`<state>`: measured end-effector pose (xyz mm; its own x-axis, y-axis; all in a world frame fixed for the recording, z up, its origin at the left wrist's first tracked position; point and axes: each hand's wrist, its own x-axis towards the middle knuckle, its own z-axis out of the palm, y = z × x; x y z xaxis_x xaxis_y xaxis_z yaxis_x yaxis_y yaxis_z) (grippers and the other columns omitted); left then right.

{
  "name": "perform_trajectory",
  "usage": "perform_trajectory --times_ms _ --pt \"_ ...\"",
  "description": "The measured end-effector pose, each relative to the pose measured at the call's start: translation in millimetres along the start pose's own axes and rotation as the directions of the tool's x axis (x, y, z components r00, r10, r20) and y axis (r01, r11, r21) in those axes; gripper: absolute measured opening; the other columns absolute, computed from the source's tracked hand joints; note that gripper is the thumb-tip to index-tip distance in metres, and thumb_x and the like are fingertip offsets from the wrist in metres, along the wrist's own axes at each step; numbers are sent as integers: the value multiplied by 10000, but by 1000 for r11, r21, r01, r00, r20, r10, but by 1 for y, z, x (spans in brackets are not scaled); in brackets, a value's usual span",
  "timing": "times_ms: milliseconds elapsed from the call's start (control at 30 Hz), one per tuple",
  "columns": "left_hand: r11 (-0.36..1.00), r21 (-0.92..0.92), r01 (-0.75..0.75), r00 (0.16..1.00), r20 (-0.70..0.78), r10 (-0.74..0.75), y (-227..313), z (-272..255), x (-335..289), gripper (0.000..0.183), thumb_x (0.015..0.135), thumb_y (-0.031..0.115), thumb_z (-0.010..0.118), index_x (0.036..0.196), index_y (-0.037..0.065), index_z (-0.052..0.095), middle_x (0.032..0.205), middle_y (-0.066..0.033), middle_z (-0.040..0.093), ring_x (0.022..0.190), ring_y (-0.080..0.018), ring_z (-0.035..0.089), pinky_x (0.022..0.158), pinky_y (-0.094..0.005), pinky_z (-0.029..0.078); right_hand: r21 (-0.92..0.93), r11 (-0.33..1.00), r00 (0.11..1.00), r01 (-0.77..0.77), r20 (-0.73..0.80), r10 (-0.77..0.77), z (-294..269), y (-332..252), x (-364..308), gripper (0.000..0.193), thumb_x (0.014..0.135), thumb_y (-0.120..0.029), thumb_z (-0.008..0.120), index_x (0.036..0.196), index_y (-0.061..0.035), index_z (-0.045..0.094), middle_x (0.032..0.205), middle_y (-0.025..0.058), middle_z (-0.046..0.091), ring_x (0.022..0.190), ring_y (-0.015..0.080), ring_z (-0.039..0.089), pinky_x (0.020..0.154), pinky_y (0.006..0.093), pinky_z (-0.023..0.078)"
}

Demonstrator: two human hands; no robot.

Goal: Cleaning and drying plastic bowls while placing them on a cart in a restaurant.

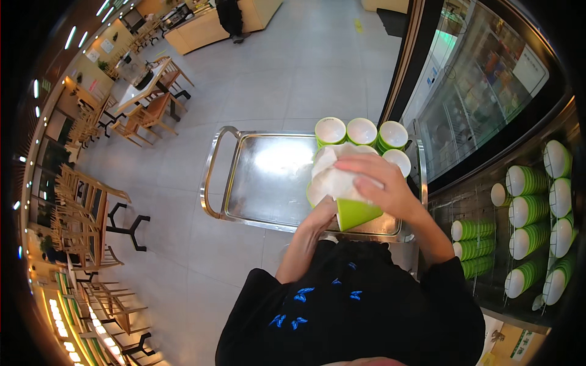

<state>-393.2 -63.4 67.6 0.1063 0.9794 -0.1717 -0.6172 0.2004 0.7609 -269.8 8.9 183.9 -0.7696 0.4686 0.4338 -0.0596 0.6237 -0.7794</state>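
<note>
In front of my chest, my left hand (318, 219) grips a bowl (358, 215), bright green outside, that is tilted on its side. Against its upper side my right hand (386, 183) presses a crumpled white cloth (334, 181), its fingers bent over it. The cloth covers the bowl's mouth from view. Just beyond my hands, several stacks of green bowls with white insides (361, 131) stand upright on the right part of a steel trolley (223, 204). My hands and the cloth hide some of these stacks.
On my right a wire rack (497, 244) holds rows of nested green bowls lying sideways. A glass-doored cabinet (482, 79) rises beyond it. Wooden chairs (155, 113) and tables line the left, and a person in dark clothes (230, 18) stands by a far counter (195, 36).
</note>
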Motion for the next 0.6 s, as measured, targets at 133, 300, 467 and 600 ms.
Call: perform_trajectory --times_ms 133,300,467,600 --pt "999 -17 32 998 49 -31 21 27 -2 338 775 159 482 1080 46 394 976 -90 495 833 -171 522 691 -282 463 493 842 973 -220 47 227 3 27 3 335 784 -267 408 1000 -25 494 929 90 529 873 186 488 800 274 354" --pt "813 -581 34 980 181 88 -1 5 4 267 781 194 462 988 26 448 800 -70 527 666 -152 534 468 -240 442 929 133 869 -346 263 418 19 68 -26 326 832 -294 332 1004 -55 472 877 42 532 821 119 505 727 243 393" --pt "975 -85 -203 929 -330 165 -3 17 14 232 761 200 498 910 22 488 754 -42 531 552 -93 489 410 -209 356 999 17 675 37 -37 737 63 47 -32 279 838 -260 337 1005 -64 441 953 33 504 869 136 493 738 270 394" --pt "904 352 -244 710 -570 414 -18 17 21 248 779 209 480 748 -32 528 602 -58 528 474 -108 472 406 -271 354 989 43 580 143 -119 806 67 43 -42 292 834 -270 346 1013 -55 431 959 54 502 875 151 495 745 284 394"
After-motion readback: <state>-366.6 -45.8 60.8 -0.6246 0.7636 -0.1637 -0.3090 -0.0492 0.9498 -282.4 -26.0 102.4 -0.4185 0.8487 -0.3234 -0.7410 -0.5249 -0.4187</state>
